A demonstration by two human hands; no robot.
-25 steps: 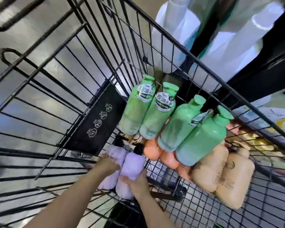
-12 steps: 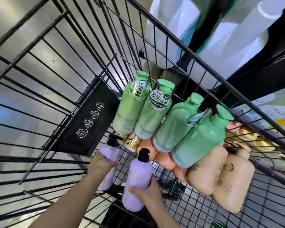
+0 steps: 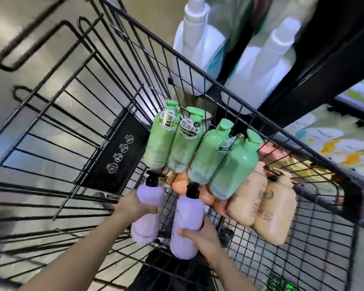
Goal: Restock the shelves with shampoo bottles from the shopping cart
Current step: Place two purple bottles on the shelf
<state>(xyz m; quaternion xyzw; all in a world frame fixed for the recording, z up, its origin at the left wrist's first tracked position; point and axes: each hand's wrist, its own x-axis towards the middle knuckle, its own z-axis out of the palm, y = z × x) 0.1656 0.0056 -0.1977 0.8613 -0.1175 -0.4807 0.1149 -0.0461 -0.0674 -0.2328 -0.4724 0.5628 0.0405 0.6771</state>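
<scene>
A black placard [image 3: 116, 153] hangs on an upright wire panel. It carries 4 round white pictograms in a row, 3 marked NO and 1 marked YES. To the left of the placard, glossy grey floor [image 3: 36, 110] reflects pale light. Well below and to the right of the placard, a green item [image 3: 278, 283] is blurred beyond identification.

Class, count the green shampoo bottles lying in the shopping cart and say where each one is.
4. They lie side by side on the pile: far-left green bottle, second green bottle, third green bottle, and fourth green bottle rightmost. More may be hidden underneath.
</scene>
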